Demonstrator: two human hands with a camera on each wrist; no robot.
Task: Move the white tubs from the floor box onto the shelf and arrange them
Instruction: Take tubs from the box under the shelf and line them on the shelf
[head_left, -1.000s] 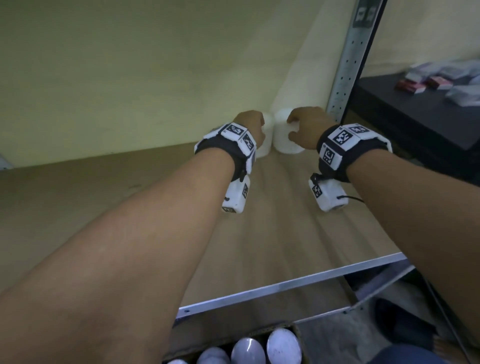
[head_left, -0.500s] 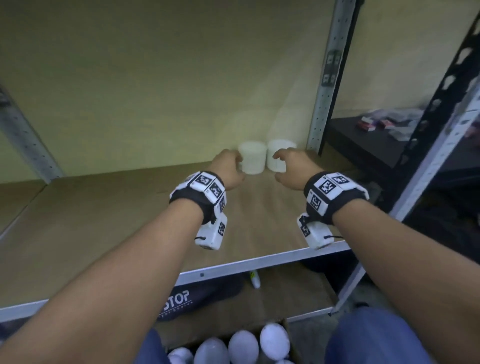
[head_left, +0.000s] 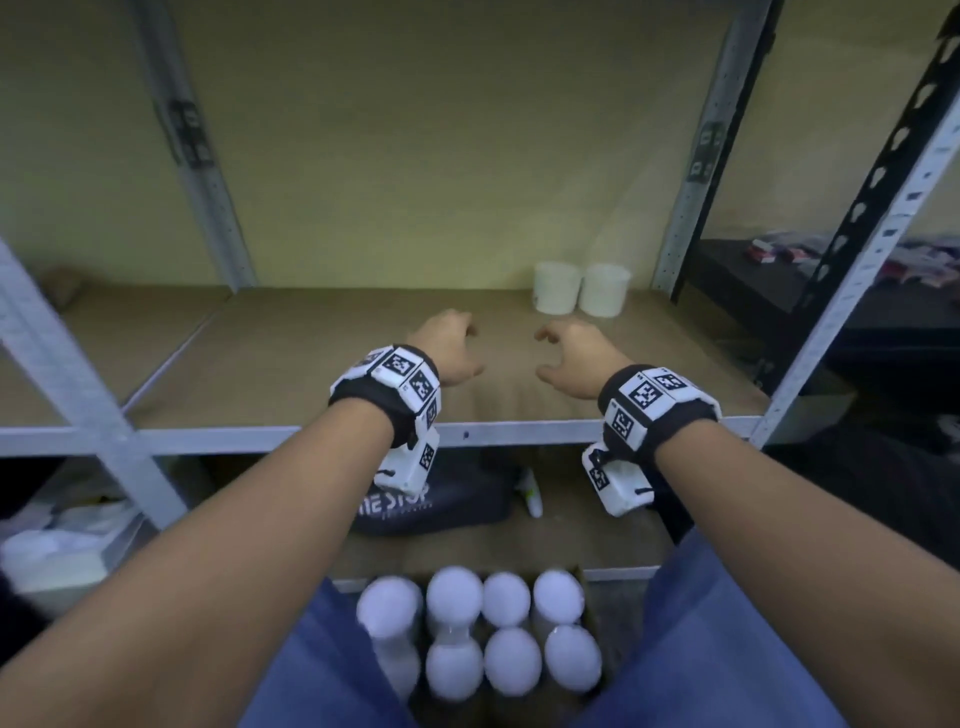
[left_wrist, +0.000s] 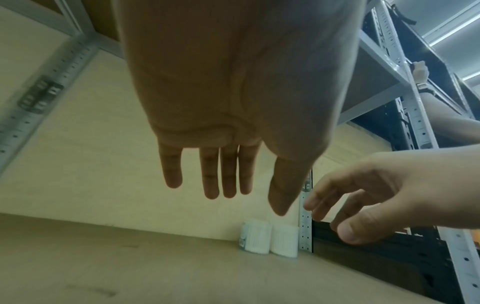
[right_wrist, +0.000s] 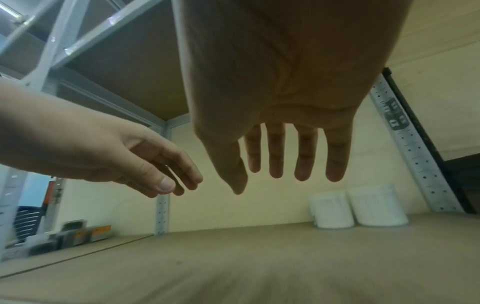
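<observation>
Two white tubs stand side by side, touching, at the back right corner of the brown shelf (head_left: 291, 353): the left tub (head_left: 557, 287) and the right tub (head_left: 603, 290). They also show as the tub pair (left_wrist: 269, 238) and tub pair (right_wrist: 355, 206). My left hand (head_left: 451, 345) and right hand (head_left: 571, 356) hover empty above the middle of the shelf, well in front of the tubs, fingers relaxed. The left hand's fingers (left_wrist: 213, 174) and the right hand's fingers (right_wrist: 306, 156) hang loose. Several more white tubs (head_left: 483, 639) fill the floor box between my knees.
Grey metal uprights (head_left: 691, 171) frame the shelf; one stands right behind the right tub. A dark bag (head_left: 441, 501) and a small white item (head_left: 531, 493) lie on the lower shelf. A black rack (head_left: 857, 312) with small packets stands to the right.
Both hands let go of the two tubs at the back of the shelf and drew back toward me, now empty and apart from them. The head view pulled back and tilted down.
</observation>
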